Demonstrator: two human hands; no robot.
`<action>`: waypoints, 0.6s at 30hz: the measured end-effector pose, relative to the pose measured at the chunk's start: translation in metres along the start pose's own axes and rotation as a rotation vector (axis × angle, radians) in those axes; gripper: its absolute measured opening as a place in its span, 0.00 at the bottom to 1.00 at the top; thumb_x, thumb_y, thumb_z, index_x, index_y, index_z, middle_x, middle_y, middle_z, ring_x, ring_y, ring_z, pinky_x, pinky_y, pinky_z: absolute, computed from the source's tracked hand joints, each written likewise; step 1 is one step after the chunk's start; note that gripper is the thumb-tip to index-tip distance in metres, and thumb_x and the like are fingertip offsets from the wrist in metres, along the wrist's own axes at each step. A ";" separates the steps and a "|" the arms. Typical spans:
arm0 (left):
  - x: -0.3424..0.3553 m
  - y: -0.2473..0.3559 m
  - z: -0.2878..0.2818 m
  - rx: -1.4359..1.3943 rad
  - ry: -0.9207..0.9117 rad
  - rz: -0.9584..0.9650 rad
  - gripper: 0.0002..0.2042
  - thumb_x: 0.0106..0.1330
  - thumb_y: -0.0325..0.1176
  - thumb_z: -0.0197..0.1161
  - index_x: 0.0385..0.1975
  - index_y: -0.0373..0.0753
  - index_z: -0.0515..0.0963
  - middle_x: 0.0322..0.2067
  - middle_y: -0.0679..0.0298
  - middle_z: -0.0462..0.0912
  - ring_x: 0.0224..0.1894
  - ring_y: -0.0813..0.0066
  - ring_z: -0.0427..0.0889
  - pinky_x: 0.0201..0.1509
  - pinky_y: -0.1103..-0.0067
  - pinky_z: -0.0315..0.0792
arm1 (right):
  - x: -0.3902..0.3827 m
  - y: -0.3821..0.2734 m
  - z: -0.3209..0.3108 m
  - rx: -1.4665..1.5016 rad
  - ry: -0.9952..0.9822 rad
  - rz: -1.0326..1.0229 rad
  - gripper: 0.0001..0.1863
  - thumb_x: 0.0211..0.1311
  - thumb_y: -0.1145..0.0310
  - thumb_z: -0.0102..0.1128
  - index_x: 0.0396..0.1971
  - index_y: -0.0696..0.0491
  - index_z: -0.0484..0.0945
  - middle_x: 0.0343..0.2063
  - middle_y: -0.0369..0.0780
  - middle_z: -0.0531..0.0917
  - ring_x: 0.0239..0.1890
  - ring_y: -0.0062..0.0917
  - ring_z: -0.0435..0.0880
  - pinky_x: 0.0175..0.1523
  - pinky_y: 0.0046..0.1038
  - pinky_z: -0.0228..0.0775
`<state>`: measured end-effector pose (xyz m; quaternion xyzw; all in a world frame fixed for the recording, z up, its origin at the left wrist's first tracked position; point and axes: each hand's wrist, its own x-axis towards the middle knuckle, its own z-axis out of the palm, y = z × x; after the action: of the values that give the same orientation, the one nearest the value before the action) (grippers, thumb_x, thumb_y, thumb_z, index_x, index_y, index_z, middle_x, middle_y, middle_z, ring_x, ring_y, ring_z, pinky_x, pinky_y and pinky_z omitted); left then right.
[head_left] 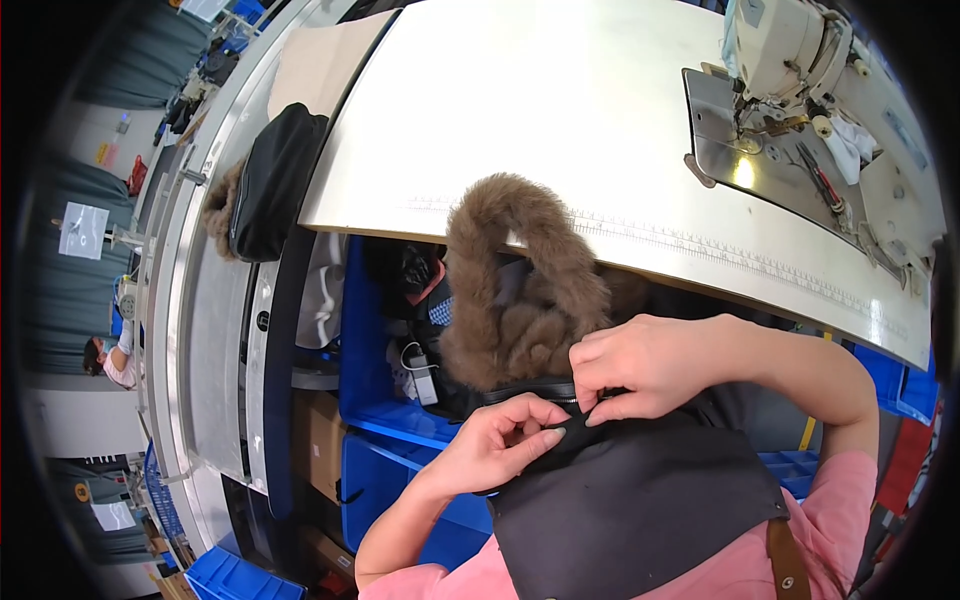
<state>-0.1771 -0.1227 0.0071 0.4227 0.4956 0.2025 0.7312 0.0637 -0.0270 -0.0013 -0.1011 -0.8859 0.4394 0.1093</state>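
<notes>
In my lap, against a dark apron [640, 510], lies a black bag [490, 398] with a zipper along its upper edge. A thick loop of brown fur [470, 270] rises from it and leans on the table's front edge; more brown fur bunches inside the loop. My left hand [510, 440] is closed, thumb and forefinger pinching the black material just below the zipper. Close beside it on the right, my right hand [645, 370] pinches the same black edge with bent fingers. The fingertips hide what exactly lies between them.
A white table [560, 120] with ruler markings carries a sewing machine [790, 60] and red-handled tweezers [825, 180] at the right. Another black bag [280, 180] with brown fur lies at the left. Below stand blue bins [365, 390] with odds and ends. Far left, a person [115, 360] sits.
</notes>
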 end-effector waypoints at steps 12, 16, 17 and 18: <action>-0.007 0.000 -0.003 -0.192 0.173 -0.012 0.05 0.71 0.32 0.60 0.40 0.39 0.77 0.21 0.74 0.69 0.16 0.89 0.65 0.18 0.87 0.58 | 0.025 -0.004 -0.006 0.122 -0.072 0.104 0.13 0.69 0.59 0.54 0.40 0.53 0.71 0.22 0.45 0.80 0.26 0.42 0.80 0.32 0.39 0.69; -0.033 0.058 -0.040 -0.220 0.397 0.060 0.05 0.70 0.33 0.60 0.39 0.39 0.76 0.17 0.74 0.67 0.12 0.89 0.61 0.13 0.86 0.52 | 0.073 -0.026 -0.014 0.564 0.090 0.272 0.12 0.72 0.61 0.50 0.39 0.56 0.66 0.19 0.41 0.80 0.16 0.22 0.79 0.23 0.26 0.71; -0.041 0.084 -0.051 -0.119 0.475 0.152 0.05 0.69 0.33 0.60 0.38 0.39 0.75 0.17 0.74 0.67 0.11 0.89 0.60 0.12 0.87 0.51 | 0.091 -0.032 -0.020 0.648 0.207 0.205 0.12 0.72 0.62 0.50 0.39 0.56 0.66 0.18 0.39 0.80 0.17 0.23 0.80 0.24 0.27 0.71; -0.053 0.119 -0.054 0.008 0.502 0.258 0.03 0.69 0.30 0.59 0.37 0.39 0.76 0.20 0.74 0.70 0.14 0.91 0.63 0.13 0.87 0.53 | 0.108 -0.039 -0.030 0.623 0.334 0.065 0.11 0.71 0.64 0.51 0.39 0.57 0.66 0.18 0.40 0.79 0.18 0.24 0.81 0.24 0.29 0.70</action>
<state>-0.2335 -0.0710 0.1257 0.4218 0.6042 0.3903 0.5520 -0.0340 0.0024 0.0584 -0.1614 -0.6756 0.6690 0.2643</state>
